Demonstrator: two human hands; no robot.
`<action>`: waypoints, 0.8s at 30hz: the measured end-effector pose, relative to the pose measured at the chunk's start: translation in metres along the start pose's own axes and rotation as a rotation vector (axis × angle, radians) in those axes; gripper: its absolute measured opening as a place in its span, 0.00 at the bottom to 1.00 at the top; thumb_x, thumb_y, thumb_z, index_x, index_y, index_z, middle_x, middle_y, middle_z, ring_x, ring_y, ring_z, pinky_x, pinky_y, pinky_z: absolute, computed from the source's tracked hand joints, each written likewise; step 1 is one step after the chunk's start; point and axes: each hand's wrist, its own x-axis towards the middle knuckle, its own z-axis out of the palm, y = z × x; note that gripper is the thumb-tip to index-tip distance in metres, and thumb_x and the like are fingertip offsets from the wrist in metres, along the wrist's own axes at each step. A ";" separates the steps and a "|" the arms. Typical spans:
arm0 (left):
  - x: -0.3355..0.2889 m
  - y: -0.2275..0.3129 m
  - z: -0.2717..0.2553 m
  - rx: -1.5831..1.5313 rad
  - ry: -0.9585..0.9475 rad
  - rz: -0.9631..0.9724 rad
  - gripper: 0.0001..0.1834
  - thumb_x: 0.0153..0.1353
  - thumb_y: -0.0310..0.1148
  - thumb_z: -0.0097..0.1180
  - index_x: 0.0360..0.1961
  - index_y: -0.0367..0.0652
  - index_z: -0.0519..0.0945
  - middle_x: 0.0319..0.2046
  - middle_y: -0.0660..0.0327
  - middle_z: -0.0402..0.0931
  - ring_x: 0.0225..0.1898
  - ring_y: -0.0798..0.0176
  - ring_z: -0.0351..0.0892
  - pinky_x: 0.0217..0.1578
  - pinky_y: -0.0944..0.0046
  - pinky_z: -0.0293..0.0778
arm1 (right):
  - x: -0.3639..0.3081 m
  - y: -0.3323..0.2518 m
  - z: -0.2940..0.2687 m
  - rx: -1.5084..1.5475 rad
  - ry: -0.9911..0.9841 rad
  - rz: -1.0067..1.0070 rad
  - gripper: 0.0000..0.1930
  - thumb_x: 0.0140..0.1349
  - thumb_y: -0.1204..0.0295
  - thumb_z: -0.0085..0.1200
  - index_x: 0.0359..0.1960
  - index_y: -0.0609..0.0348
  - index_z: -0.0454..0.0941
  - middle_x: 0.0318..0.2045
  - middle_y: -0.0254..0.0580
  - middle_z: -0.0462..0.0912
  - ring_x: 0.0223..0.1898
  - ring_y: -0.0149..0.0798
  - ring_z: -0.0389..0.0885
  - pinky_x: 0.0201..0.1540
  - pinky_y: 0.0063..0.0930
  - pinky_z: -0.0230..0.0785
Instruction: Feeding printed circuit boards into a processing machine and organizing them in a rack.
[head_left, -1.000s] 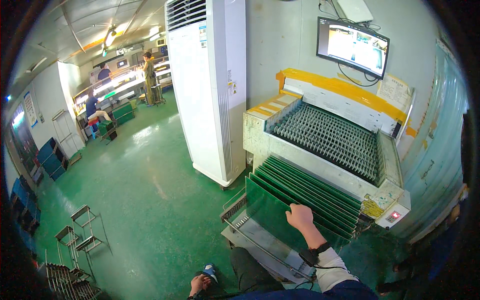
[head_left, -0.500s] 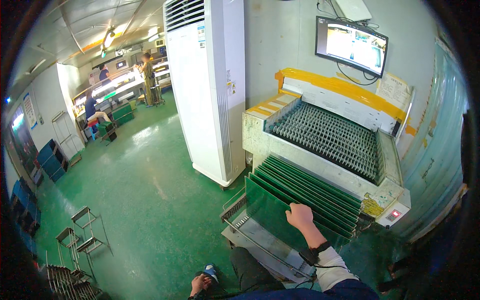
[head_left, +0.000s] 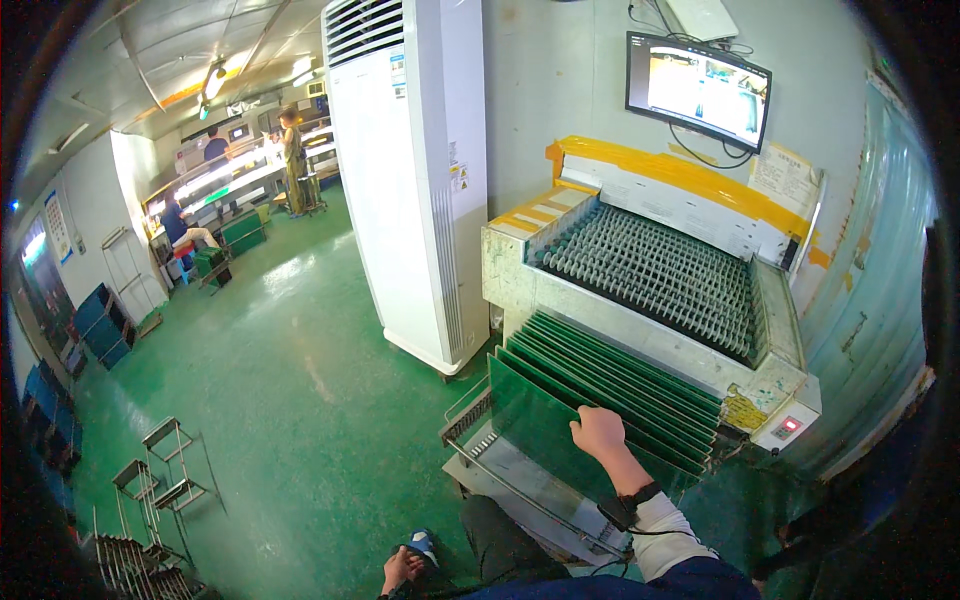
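Starting at your far left, empty wire racks (head_left: 160, 480) stand on the green floor (head_left: 300, 400), with blue crates (head_left: 95, 325) against the wall behind them. Farther back, other people work at a lit bench (head_left: 240, 170); their hands are too small to make out.

Low in the middle, your left hand (head_left: 400, 570) rests down by your knee, next to your shoe (head_left: 424, 546). Its fingers look loosely curled and hold nothing that you can see.

A tall white floor-standing air conditioner (head_left: 420, 170) rises behind, just left of the conveyor machine (head_left: 650, 280), whose roller bed runs toward an orange-taped hood. A wall monitor (head_left: 698, 88) hangs above it.

Below the machine's front edge, a row of green circuit panels (head_left: 610, 385) stands on edge in a wire cart (head_left: 480, 440), leaning back in close rows. Your right hand (head_left: 598, 432) sits on the top edge of the nearest panel (head_left: 530, 420), fingers folded over it in a grip, a dark band at the wrist. That panel is at the front of the stack, closest to you.

At the right, a small control box (head_left: 787, 425) with a red light sits at the machine's corner.
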 end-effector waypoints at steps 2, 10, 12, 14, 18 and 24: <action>0.002 -0.002 0.000 -0.011 -0.004 -0.011 0.20 0.62 0.45 0.55 0.37 0.35 0.71 0.25 0.53 0.74 0.22 0.53 0.75 0.25 0.56 0.75 | 0.000 0.003 0.001 -0.004 0.001 0.006 0.14 0.54 0.59 0.56 0.29 0.60 0.76 0.28 0.51 0.80 0.34 0.55 0.80 0.37 0.48 0.72; -0.006 -0.002 0.011 -0.043 -0.030 -0.023 0.23 0.61 0.52 0.54 0.29 0.41 0.67 0.17 0.60 0.64 0.16 0.61 0.65 0.18 0.62 0.66 | 0.000 0.006 0.003 -0.006 0.023 -0.002 0.14 0.54 0.60 0.56 0.28 0.60 0.75 0.27 0.52 0.80 0.34 0.55 0.79 0.37 0.48 0.72; -0.011 -0.001 0.015 -0.046 -0.036 -0.027 0.25 0.61 0.54 0.53 0.27 0.42 0.65 0.15 0.62 0.60 0.15 0.64 0.61 0.17 0.64 0.62 | 0.000 0.006 0.003 -0.004 0.027 -0.009 0.14 0.54 0.60 0.56 0.27 0.60 0.75 0.27 0.52 0.80 0.34 0.55 0.79 0.37 0.48 0.72; -0.016 0.001 0.020 -0.043 0.014 -0.034 0.26 0.62 0.56 0.52 0.25 0.43 0.64 0.14 0.64 0.56 0.15 0.65 0.58 0.16 0.65 0.59 | -0.001 0.004 0.002 -0.001 0.026 -0.011 0.14 0.54 0.60 0.56 0.27 0.60 0.75 0.27 0.52 0.80 0.33 0.55 0.79 0.37 0.48 0.72; -0.023 0.006 0.021 -0.053 0.041 -0.024 0.26 0.62 0.56 0.50 0.29 0.41 0.66 0.15 0.63 0.58 0.15 0.64 0.59 0.17 0.65 0.61 | 0.001 0.000 0.004 0.002 0.027 -0.020 0.14 0.54 0.60 0.56 0.27 0.60 0.75 0.26 0.51 0.80 0.33 0.55 0.79 0.36 0.48 0.72; -0.007 0.001 0.005 0.117 -0.023 0.019 0.22 0.67 0.51 0.44 0.35 0.40 0.68 0.23 0.58 0.65 0.23 0.59 0.65 0.27 0.61 0.67 | -0.001 0.004 0.003 -0.001 0.045 -0.043 0.14 0.54 0.60 0.56 0.27 0.60 0.76 0.26 0.52 0.80 0.32 0.55 0.80 0.35 0.49 0.72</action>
